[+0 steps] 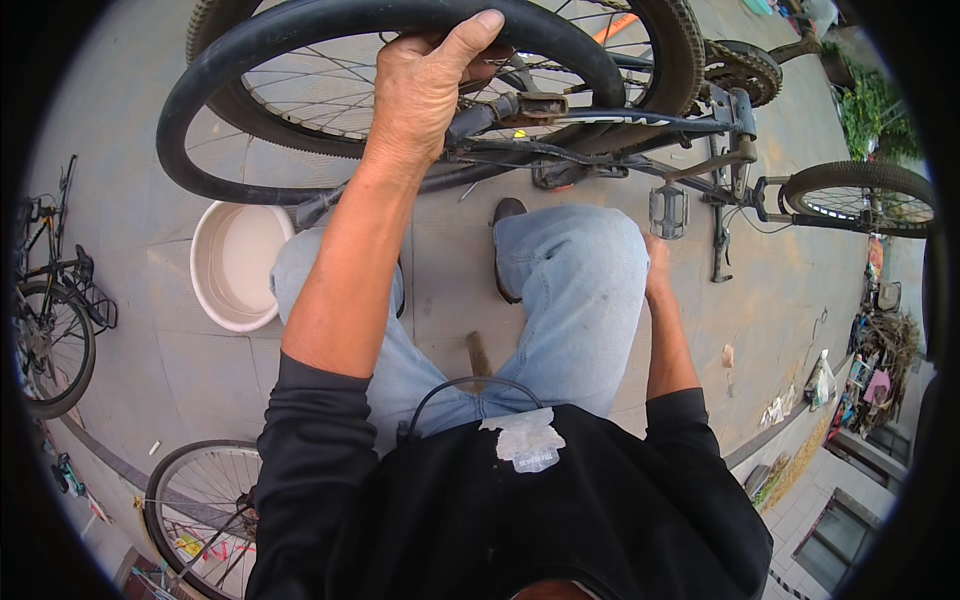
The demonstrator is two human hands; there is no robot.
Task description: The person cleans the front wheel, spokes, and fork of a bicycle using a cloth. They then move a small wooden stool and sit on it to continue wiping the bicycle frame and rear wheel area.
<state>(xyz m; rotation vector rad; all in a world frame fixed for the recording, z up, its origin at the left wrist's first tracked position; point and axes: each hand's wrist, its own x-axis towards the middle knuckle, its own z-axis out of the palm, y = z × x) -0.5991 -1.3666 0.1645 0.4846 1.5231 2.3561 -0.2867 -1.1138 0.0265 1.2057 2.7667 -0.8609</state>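
Note:
My left hand grips an inflated black inner tube, with the thumb over its top and fingers curled beneath. The tube loops in front of the spoked wheel of a bicycle that rests upside down or on its side before me. A knobby tyre is on that wheel. My right hand lies against the outside of my right knee, mostly hidden by the jeans, so its fingers do not show. Close to it is a pedal. A white basin holding cloudy liquid stands by my left knee.
The bicycle's front wheel and handlebar extend to the right. Another bicycle stands at far left; a wheel is behind me at lower left. A thin metal tool lies on the tiled floor. Brushwood lines the right edge.

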